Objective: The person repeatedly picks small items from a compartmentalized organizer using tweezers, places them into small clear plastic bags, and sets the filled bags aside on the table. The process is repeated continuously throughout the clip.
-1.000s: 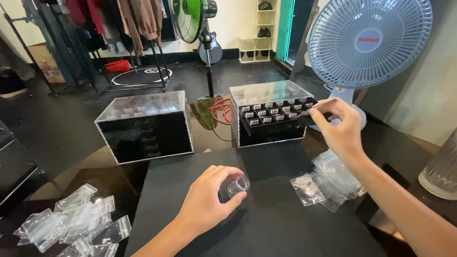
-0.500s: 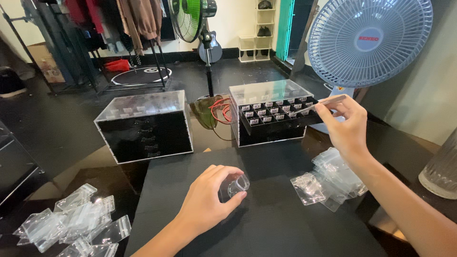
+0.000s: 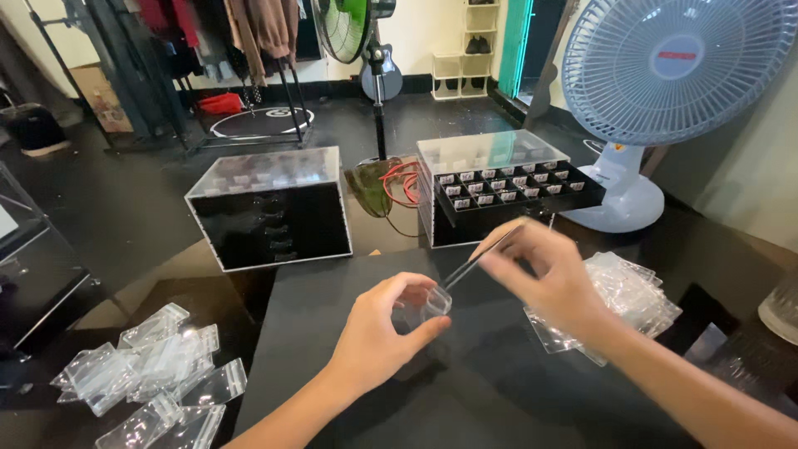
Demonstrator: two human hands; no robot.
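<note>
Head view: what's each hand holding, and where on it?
Left hand grips a small clear container around its sides. Right hand pinches thin tweezers at their upper end, tips at the container's opening.

Right hand (image 3: 553,278) motion-blurred; tweezers' (image 3: 480,258) tip hidden inside clear container (image 3: 426,303). Container's contents too small to tell. Fan (image 3: 677,71) and glass (image 3: 781,306) cut off by edges.

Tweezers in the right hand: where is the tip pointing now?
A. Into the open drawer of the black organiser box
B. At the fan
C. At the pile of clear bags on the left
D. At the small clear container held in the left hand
D: the right hand angles the tweezers down so the tip meets the small clear container gripped by the left hand, away from the open drawer.
</note>
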